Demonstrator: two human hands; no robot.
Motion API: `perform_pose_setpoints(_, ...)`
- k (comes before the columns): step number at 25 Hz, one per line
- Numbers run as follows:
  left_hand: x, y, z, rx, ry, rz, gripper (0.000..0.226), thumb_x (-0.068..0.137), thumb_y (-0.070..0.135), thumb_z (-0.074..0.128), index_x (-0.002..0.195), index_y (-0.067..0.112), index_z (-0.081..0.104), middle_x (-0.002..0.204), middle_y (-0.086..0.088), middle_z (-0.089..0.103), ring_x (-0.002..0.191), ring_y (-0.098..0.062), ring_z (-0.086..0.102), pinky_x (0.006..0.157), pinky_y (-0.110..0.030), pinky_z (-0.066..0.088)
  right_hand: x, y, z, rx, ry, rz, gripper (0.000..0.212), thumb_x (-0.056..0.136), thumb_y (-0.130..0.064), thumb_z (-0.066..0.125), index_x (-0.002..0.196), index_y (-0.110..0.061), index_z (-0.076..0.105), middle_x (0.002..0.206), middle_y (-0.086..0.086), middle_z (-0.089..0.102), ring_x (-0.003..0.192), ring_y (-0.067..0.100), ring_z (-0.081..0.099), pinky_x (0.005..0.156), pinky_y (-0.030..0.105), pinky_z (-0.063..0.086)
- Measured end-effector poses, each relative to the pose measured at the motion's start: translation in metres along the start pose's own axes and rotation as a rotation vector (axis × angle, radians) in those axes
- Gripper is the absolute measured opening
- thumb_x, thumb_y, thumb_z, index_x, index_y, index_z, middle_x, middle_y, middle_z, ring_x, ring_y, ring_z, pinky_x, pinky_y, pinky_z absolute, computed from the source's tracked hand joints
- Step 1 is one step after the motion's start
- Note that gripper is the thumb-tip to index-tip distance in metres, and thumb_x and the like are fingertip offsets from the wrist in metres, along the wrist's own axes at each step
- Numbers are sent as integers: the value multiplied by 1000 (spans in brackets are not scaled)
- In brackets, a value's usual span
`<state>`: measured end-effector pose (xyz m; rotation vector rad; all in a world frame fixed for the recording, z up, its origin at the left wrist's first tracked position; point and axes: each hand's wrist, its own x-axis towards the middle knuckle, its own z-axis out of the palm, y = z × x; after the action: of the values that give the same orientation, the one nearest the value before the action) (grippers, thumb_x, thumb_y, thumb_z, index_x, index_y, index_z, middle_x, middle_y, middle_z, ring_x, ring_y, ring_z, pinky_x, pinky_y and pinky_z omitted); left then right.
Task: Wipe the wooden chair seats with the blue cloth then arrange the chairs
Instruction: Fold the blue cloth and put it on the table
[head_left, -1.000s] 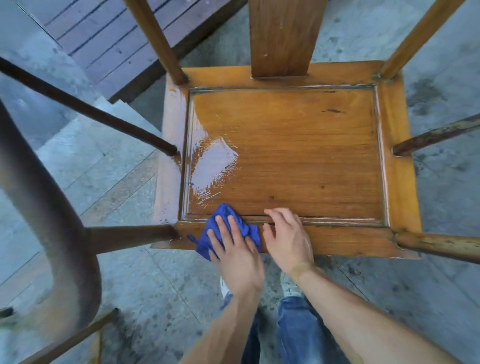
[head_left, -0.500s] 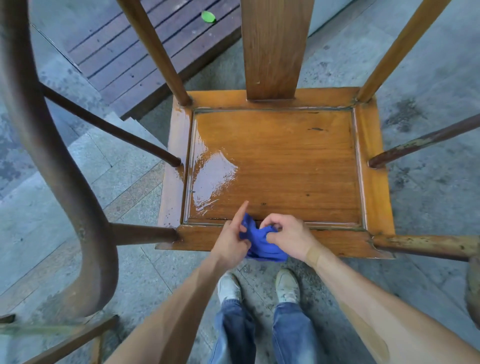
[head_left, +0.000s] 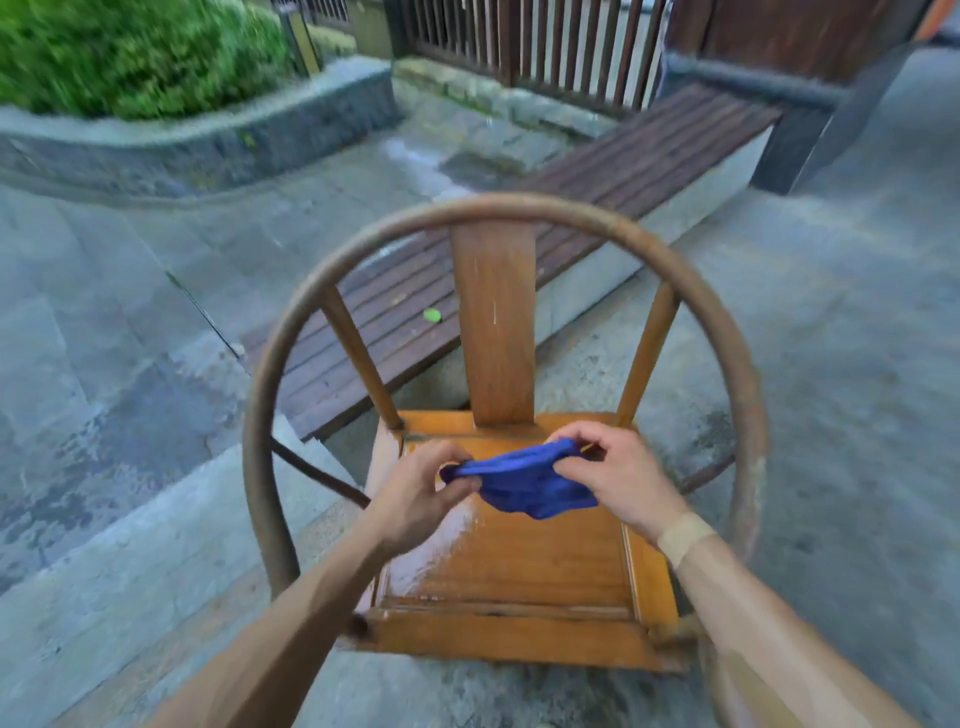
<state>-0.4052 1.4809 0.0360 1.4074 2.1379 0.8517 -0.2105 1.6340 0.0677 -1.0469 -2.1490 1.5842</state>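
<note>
- A person stands at the front of a wooden chair (head_left: 498, 519) on a paved courtyard, both hands raised above its seat (head_left: 545, 561).
- The left hand (head_left: 415, 493) pinches 1 end of the blue cloth (head_left: 524, 480) between thumb and fingers; the right hand (head_left: 618, 473) grips the other end, so the cloth hangs stretched between the 2 hands, clear of the wood.
- Held this way, off the seat and pulled out sideways, the cloth is probably being unbunched or refolded to give a fresh face for the next pass.
- A wet sheen (head_left: 441, 540) lies along the left side of the seat, just under the left hand, while the middle and right of the panel look dry; by that, wiping this seat appears only partly done.
- The chair's curved rail (head_left: 519, 205) rings the seat at arm height, so the hands work inside that hoop, in front of the upright back slat (head_left: 496, 322).
- A dark slatted bench (head_left: 597, 192) runs behind the chair, with a small green object (head_left: 432, 315) lying on it; what it is cannot be told.
- Only this 1 chair can be made out clearly, so arranging seems yet to come.
</note>
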Motion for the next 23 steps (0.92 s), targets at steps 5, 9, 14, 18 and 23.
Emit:
perform_pose_setpoints(5, 9, 119, -102, -175, 102, 147, 23, 93, 17, 67, 91, 39, 61, 83, 12, 67, 81, -11, 67, 73, -27, 55, -41, -112, -70, 125, 232, -200, 38, 84, -1, 70, 81, -38, 74, 75, -15, 72, 71, 3, 62, 72, 23, 51)
perform_pose_setpoints(9, 10, 183, -147, -361, 137, 315, 25, 91, 20, 64, 95, 45, 65, 92, 14, 70, 90, -12, 67, 80, -26, 52, -80, -175, -93, 231, 448, -288, 25, 85, 1, 69, 86, -24, 73, 76, -9, 73, 73, 8, 63, 77, 33, 54)
perform_pose_setpoints(14, 5, 235, -160, -608, 83, 516, 25, 92, 9, 65, 99, 32, 68, 98, 4, 74, 94, -16, 69, 83, -33, 55, -149, -213, -96, 294, 727, -323, 23, 86, 3, 68, 91, -20, 72, 80, -8, 73, 76, 11, 63, 71, 28, 56)
perform_pose_setpoints(18, -19, 278, -137, -698, -117, 677, 28, 91, 12, 66, 94, 40, 66, 92, 16, 72, 86, -9, 65, 79, -23, 50, -242, -217, -77, 364, 1017, -285, 17, 88, 3, 65, 98, -10, 71, 89, 4, 73, 77, 14, 65, 69, 22, 57)
perform_pose_setpoints(23, -101, 350, -73, -816, -498, 844, 17, 87, 26, 60, 91, 42, 67, 85, 17, 69, 79, -14, 58, 73, -26, 47, -395, -211, -39, 305, 1436, -211, 18, 87, 4, 66, 98, -9, 71, 84, 0, 75, 74, 10, 68, 67, 20, 56)
